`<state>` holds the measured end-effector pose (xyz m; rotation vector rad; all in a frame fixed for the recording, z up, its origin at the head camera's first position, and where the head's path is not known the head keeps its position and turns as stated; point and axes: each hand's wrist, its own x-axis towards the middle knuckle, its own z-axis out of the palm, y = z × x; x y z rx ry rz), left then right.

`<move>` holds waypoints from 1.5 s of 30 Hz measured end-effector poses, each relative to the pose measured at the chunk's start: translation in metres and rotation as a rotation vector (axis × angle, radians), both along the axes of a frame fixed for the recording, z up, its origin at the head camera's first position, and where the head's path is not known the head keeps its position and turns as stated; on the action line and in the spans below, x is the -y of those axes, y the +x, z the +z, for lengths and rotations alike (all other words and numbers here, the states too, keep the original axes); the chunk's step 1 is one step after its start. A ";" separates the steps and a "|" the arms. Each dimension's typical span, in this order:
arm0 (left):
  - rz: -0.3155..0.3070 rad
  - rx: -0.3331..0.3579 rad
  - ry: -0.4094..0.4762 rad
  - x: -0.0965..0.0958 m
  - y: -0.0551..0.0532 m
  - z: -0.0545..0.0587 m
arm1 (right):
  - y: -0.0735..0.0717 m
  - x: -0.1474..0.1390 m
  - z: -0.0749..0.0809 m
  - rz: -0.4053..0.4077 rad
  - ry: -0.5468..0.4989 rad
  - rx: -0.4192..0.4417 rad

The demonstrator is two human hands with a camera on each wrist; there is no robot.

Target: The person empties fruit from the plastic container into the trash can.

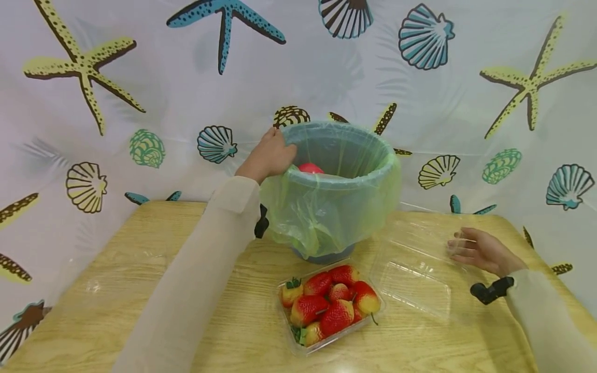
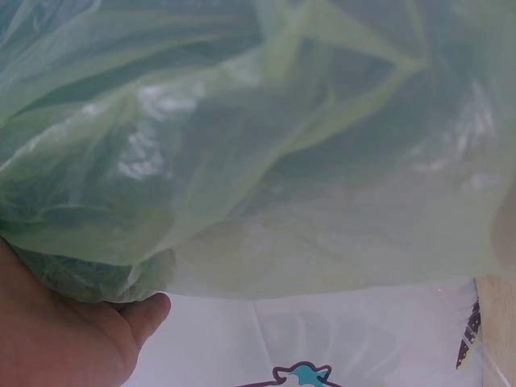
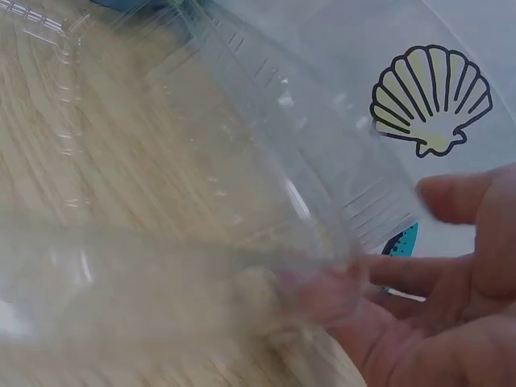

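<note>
My left hand (image 1: pixel 272 153) grips the left rim of a blue bin (image 1: pixel 326 256) lined with a thin green plastic bag (image 1: pixel 336 212). In the left wrist view the thumb lies at the bag's hanging edge, and the other fingers are hidden. Inside the bin a red rounded thing (image 1: pixel 310 168) shows in part. At the right, my right hand (image 1: pixel 482 251) is at the edge of a clear plastic container (image 1: pixel 415 285). In the right wrist view its lower fingers lie behind the clear plastic and an upper digit stands apart from it.
In front of the bin, a clear tray (image 1: pixel 305 349) holds several red and yellow strawberries (image 1: pixel 338 316). Everything stands on a wooden table (image 1: pixel 242 331). A white curtain (image 1: pixel 289 83) with printed shells and starfish hangs close behind. Faint reflections at the left suggest another transparent thing.
</note>
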<state>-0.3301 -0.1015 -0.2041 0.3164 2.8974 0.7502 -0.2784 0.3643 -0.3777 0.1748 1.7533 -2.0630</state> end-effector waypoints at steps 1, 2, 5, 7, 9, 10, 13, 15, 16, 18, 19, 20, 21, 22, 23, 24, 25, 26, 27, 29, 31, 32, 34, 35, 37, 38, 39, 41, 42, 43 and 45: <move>-0.001 -0.002 -0.001 0.000 0.000 0.000 | 0.000 0.000 0.000 -0.004 0.012 0.002; -0.002 -0.002 0.000 0.001 0.000 0.000 | 0.001 0.001 0.000 -0.012 0.028 0.003; 0.003 -0.002 0.005 0.001 0.000 0.000 | 0.003 0.001 0.000 -0.031 0.087 0.007; 0.011 -0.002 0.005 0.000 0.000 0.000 | 0.003 0.000 0.000 -0.026 0.134 0.003; 0.017 -0.001 0.008 0.000 -0.001 -0.001 | 0.003 -0.002 0.002 -0.023 0.186 0.000; 0.019 0.001 0.009 0.000 -0.001 -0.001 | 0.003 -0.002 0.003 -0.018 0.220 -0.001; 0.017 0.005 0.014 0.001 -0.006 -0.004 | 0.002 -0.004 0.011 -0.009 0.326 -0.014; 0.013 0.008 0.015 0.002 -0.006 -0.003 | 0.002 -0.004 0.018 0.001 0.388 -0.035; 0.010 0.008 0.012 0.002 -0.006 -0.003 | 0.001 -0.004 0.021 0.008 0.422 -0.049; 0.009 0.012 0.004 0.002 -0.001 0.001 | 0.001 -0.004 0.028 0.009 0.468 -0.074; 0.007 0.010 0.001 0.002 -0.001 0.001 | 0.001 -0.003 0.031 0.005 0.477 -0.082; 0.004 0.008 -0.002 0.002 -0.001 0.001 | 0.001 -0.003 0.034 0.003 0.485 -0.089; 0.004 0.007 -0.005 0.002 -0.001 0.001 | 0.002 -0.003 0.037 -0.006 0.484 -0.092; 0.005 0.007 -0.008 0.002 -0.001 0.001 | 0.002 -0.003 0.040 -0.012 0.479 -0.096; 0.005 0.006 -0.010 0.002 -0.001 0.001 | 0.002 -0.002 0.042 -0.018 0.466 -0.100; 0.003 0.007 -0.010 0.002 0.000 0.002 | 0.003 -0.001 0.044 -0.017 0.456 -0.106; 0.002 0.006 -0.011 0.001 0.000 0.002 | 0.004 0.000 0.046 -0.017 0.440 -0.112; 0.002 0.005 -0.010 0.001 0.000 0.002 | 0.005 0.002 0.048 -0.015 0.423 -0.117; 0.002 0.003 -0.009 0.001 0.000 0.002 | 0.005 0.003 0.049 -0.015 0.406 -0.123; -0.002 0.003 -0.006 0.001 0.000 0.001 | 0.007 0.007 0.052 -0.014 0.356 -0.132; -0.002 0.006 -0.006 0.001 -0.002 0.000 | 0.009 0.012 0.055 -0.007 0.302 -0.140; -0.001 0.006 -0.006 0.001 -0.002 0.000 | 0.011 0.014 0.056 -0.006 0.271 -0.140; -0.001 0.006 -0.006 0.002 -0.003 -0.001 | 0.013 0.021 0.058 0.008 0.216 -0.146; -0.001 0.005 -0.007 0.002 -0.003 -0.001 | 0.015 0.025 0.059 0.013 0.193 -0.150; -0.003 -0.002 -0.009 0.001 -0.004 -0.001 | 0.018 0.034 0.061 0.037 0.156 -0.153; -0.006 -0.004 -0.012 0.001 -0.004 -0.001 | 0.020 0.039 0.061 0.046 0.144 -0.156; -0.008 -0.005 -0.013 0.001 -0.004 -0.001 | 0.022 0.044 0.060 0.065 0.140 -0.160; -0.010 -0.008 -0.016 0.001 -0.005 -0.002 | 0.026 0.053 0.060 0.102 0.144 -0.167; -0.012 -0.008 -0.016 0.001 -0.005 -0.001 | 0.029 0.058 0.059 0.123 0.148 -0.170; -0.014 -0.006 -0.016 0.001 -0.005 -0.001 | 0.031 0.062 0.059 0.141 0.150 -0.176; -0.014 -0.004 -0.013 0.001 -0.005 -0.001 | 0.036 0.071 0.058 0.169 0.143 -0.177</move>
